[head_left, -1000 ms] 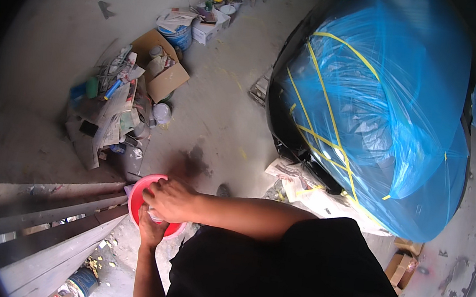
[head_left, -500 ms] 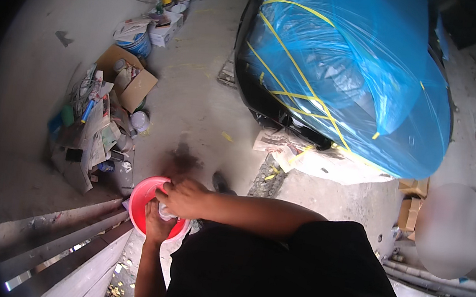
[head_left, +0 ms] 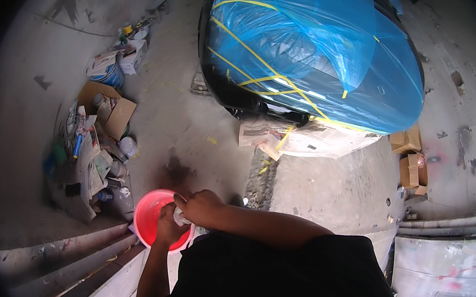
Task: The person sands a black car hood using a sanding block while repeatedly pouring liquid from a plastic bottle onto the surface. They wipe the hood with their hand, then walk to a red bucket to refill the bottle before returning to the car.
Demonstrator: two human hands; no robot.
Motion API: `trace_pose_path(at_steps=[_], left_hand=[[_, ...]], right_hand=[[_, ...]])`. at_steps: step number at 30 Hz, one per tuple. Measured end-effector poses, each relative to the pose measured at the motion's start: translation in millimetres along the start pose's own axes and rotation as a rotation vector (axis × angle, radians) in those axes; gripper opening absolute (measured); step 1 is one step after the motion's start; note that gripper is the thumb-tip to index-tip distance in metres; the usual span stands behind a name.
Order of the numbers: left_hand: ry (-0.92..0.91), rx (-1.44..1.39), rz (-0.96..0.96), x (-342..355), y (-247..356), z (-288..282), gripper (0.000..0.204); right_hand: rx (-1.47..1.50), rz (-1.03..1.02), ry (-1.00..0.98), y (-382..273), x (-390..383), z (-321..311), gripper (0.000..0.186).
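A red bucket or basin (head_left: 149,204) with a pink rim stands on the floor in front of me, to the left. Over its right side my hands are close together around a small whitish thing (head_left: 181,217), bunched and mostly covered by fingers; its kind does not show clearly. My left hand (head_left: 167,229) grips it from below and left. Closed on its upper side is my right hand (head_left: 205,206), reaching across from the right.
Ahead is a car (head_left: 321,52) under blue plastic film with yellow tape, newspaper (head_left: 334,141) along its lower edge. Cans, papers and an open cardboard box (head_left: 120,117) crowd the left. Cardboard boxes (head_left: 412,170) and a paint-spotted white panel (head_left: 442,274) are at right.
My view has shifted, so the car sits higher and further left in the picture. Both hands stay over the red bucket with the whitish thing between them; their fingers have shifted slightly.
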State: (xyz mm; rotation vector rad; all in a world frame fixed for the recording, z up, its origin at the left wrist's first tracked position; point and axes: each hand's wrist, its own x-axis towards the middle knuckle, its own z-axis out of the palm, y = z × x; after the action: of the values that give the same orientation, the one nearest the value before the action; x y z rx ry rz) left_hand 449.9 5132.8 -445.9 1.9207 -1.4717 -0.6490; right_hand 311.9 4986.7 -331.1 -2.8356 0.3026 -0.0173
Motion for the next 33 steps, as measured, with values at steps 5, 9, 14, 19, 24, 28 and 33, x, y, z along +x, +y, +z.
trace_pose_path(at_steps=[5,9,14,19,24,28,33], left_hand=[[-0.028,-0.016,0.086,26.8,14.4,8.6,0.08],[-0.131,-0.041,0.039,50.4,23.4,15.3,0.079],[-0.146,-0.16,-0.034,88.0,42.2,8.7,0.077],[-0.009,-0.028,-0.055,129.6,47.0,-4.9,0.085],[-0.043,-0.132,-0.306,165.5,32.0,-28.4,0.083],[-0.01,-0.097,-0.604,139.7,-40.6,-30.9,0.06],[-0.358,0.32,-0.672,74.7,-137.5,-10.7,0.018]], right_hand=[[0.112,0.131,-0.045,17.4,-23.4,-26.8,0.057],[0.204,0.215,-0.142,36.1,-25.4,-31.5,0.063],[0.256,0.268,-0.064,69.3,-3.8,-55.3,0.063],[0.256,0.15,-0.113,115.2,41.4,-71.5,0.064],[0.23,0.012,0.057,164.1,86.1,-81.4,0.053],[0.119,-0.012,0.052,202.3,118.4,-96.2,0.052],[0.104,0.006,0.034,246.9,171.1,-92.6,0.052]])
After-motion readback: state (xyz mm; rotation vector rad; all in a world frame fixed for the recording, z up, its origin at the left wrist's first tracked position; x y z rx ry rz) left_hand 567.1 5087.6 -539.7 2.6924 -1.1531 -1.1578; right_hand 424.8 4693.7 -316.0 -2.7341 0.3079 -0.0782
